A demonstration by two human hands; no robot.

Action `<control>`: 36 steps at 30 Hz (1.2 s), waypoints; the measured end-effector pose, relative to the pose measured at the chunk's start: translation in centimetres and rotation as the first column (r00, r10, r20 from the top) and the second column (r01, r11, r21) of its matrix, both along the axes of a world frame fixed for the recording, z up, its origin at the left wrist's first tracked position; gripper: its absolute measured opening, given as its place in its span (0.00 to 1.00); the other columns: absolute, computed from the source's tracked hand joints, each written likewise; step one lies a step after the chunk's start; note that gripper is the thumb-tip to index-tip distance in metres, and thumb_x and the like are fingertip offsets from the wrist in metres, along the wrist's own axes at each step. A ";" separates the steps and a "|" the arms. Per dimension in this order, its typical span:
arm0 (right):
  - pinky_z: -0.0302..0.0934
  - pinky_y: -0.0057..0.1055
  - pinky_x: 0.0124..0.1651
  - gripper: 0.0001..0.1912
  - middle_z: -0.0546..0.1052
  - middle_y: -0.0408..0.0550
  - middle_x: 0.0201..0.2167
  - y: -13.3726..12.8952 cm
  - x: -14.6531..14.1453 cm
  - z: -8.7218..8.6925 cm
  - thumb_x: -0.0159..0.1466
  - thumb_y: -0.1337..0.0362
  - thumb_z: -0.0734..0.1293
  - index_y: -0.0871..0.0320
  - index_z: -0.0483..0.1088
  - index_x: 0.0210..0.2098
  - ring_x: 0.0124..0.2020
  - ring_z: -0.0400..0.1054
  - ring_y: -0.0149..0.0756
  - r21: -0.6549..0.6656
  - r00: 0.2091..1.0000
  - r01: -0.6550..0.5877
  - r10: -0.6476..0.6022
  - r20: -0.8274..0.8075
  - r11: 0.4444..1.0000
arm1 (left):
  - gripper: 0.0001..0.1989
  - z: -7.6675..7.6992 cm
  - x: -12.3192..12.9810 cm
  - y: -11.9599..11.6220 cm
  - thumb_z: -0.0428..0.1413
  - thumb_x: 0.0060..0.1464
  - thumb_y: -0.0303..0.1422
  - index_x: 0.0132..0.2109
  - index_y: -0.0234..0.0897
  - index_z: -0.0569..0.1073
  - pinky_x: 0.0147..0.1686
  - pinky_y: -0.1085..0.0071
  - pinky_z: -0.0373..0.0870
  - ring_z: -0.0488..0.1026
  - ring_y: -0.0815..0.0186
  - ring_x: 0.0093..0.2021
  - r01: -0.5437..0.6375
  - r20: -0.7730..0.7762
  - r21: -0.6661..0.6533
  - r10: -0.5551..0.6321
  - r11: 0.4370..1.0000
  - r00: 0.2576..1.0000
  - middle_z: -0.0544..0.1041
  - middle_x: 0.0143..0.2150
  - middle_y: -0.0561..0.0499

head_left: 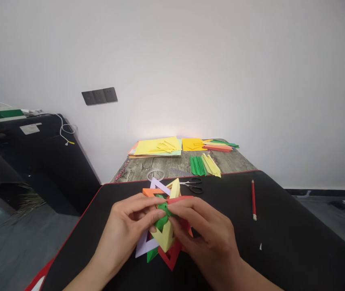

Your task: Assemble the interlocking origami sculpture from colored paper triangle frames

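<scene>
A folded paper model [166, 236] of lilac, orange, yellow, green and red pieces with pointed corners is held above the black mat. My left hand [128, 222] pinches its green part from the left, thumb and forefinger pressed on the paper. From the right, my right hand [205, 226] grips the same model near the green and red pieces, its fingertips close to those of my left hand. The fingertips cover part of the model's centre.
Behind the model, black-handled scissors [195, 185] and a tape ring [155, 174] lie near the mat's far edge. Pleated green strips [198, 165], yellow strips [211, 165] and paper sheets [142, 147] are farther back. A red pencil [253, 200] rests on the black mat [293, 234] at right.
</scene>
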State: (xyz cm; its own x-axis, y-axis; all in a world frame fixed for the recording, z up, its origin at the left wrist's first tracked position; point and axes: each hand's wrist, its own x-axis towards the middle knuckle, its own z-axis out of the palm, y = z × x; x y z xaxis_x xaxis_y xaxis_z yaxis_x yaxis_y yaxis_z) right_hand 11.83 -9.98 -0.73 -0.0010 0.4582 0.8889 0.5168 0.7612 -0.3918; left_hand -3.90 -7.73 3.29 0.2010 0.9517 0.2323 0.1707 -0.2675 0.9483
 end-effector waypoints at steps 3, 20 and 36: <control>0.67 0.23 0.32 0.09 0.78 0.47 0.29 0.2 0.2 0.4 0.56 0.77 0.69 0.60 0.75 0.35 0.30 0.72 0.30 -0.045 0.996 -0.074 0.072 -0.059 0.996 | 0.08 0.1 0.1 0.0 0.65 0.42 0.30 0.35 0.40 0.83 0.20 0.80 0.69 0.70 0.73 0.19 0.001 0.020 0.004 -0.001 1.000 1.000 0.75 0.25 0.51; 0.63 0.24 0.25 0.07 0.74 0.44 0.23 0.0 0.1 1.4 0.56 0.72 0.67 0.59 0.74 0.24 0.23 0.69 0.29 -0.444 0.961 -0.224 0.122 -0.248 0.868 | 0.07 -0.6 0.5 -0.6 0.64 0.43 0.32 0.34 0.42 0.83 0.19 0.79 0.67 0.70 0.73 0.18 -0.041 0.075 -0.028 0.043 0.999 0.996 0.74 0.26 0.51; 0.66 0.23 0.29 0.07 0.78 0.44 0.27 0.1 0.4 1.0 0.58 0.73 0.67 0.56 0.77 0.32 0.26 0.71 0.30 -0.268 0.969 -0.172 0.115 -0.217 0.948 | 0.09 -1.1 1.1 -0.8 0.65 0.43 0.31 0.36 0.41 0.83 0.20 0.80 0.66 0.69 0.76 0.17 -0.108 0.129 -0.051 0.113 0.993 0.985 0.76 0.30 0.51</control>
